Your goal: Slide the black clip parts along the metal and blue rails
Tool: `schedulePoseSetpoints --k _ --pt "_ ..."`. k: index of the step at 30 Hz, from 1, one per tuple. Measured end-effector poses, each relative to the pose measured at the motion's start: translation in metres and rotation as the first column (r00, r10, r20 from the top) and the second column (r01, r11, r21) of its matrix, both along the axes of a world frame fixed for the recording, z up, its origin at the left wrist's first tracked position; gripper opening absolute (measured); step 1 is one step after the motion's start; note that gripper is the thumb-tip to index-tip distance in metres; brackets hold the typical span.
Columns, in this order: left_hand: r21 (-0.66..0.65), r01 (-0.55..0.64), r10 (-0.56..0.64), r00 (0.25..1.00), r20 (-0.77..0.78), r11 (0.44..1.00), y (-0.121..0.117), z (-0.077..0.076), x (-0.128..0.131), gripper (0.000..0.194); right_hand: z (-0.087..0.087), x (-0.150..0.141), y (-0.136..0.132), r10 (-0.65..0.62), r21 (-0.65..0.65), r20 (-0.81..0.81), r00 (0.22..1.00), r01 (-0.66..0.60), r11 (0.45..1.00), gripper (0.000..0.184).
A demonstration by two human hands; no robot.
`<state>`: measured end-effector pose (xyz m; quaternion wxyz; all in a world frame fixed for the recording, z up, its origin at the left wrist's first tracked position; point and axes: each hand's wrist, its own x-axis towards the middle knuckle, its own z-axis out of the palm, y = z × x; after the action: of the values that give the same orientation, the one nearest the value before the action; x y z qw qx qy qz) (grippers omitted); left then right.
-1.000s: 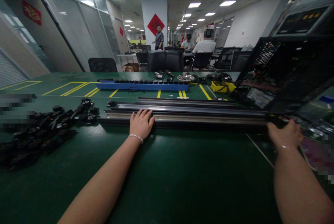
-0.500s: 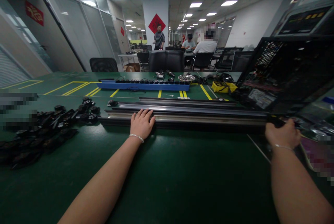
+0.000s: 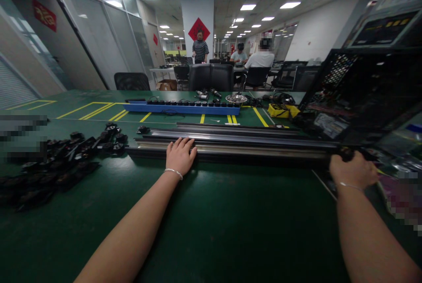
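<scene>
Long dark metal rails lie side by side across the green table. My left hand (image 3: 180,154) lies over the nearest rail (image 3: 250,153) close to its left end, palm down, fingers stretched and slightly apart. At the rail's right end is my right hand (image 3: 352,169), its thumb and fingers curled round a small black part (image 3: 347,154), mostly hidden by the hand. Behind the nearest one runs a second, shinier rail (image 3: 231,136). A small black piece (image 3: 143,129) sits by the left ends of the rails.
Many small black parts (image 3: 70,155) are heaped at the left. Farther back are a blue channel (image 3: 184,108) holding a row of black parts, a metal bowl (image 3: 236,99) and a yellow box (image 3: 282,110). An open black computer case (image 3: 362,94) stands at the right. People are in the background.
My right hand has shifted slightly left, toward the rail's end, with the small black part. My left hand stays in place on the rail.
</scene>
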<state>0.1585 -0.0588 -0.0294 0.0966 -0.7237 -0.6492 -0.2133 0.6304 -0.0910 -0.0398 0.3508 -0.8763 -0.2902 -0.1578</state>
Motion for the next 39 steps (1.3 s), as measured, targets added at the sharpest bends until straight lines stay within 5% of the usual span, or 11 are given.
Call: schedulePoseSetpoints --k 16,24,39 --pt "0.022 0.008 -0.008 1.000 0.010 1.000 0.0009 -0.0014 -0.0006 0.046 0.0057 -0.0037 -0.0015 0.064 0.040 0.126 0.990 -0.070 0.997 0.042" --pt "0.017 0.002 -0.003 1.000 0.017 1.000 -0.0003 0.0001 0.0001 0.045 0.0044 0.0018 -0.0015 0.088 -0.010 0.065 0.994 -0.088 0.996 0.042" --pt "0.002 0.001 -0.001 1.000 0.014 1.000 0.0004 -0.0012 -0.0008 0.046 0.0057 -0.0047 0.0002 0.245 0.081 0.155 0.957 -0.260 0.962 0.037"
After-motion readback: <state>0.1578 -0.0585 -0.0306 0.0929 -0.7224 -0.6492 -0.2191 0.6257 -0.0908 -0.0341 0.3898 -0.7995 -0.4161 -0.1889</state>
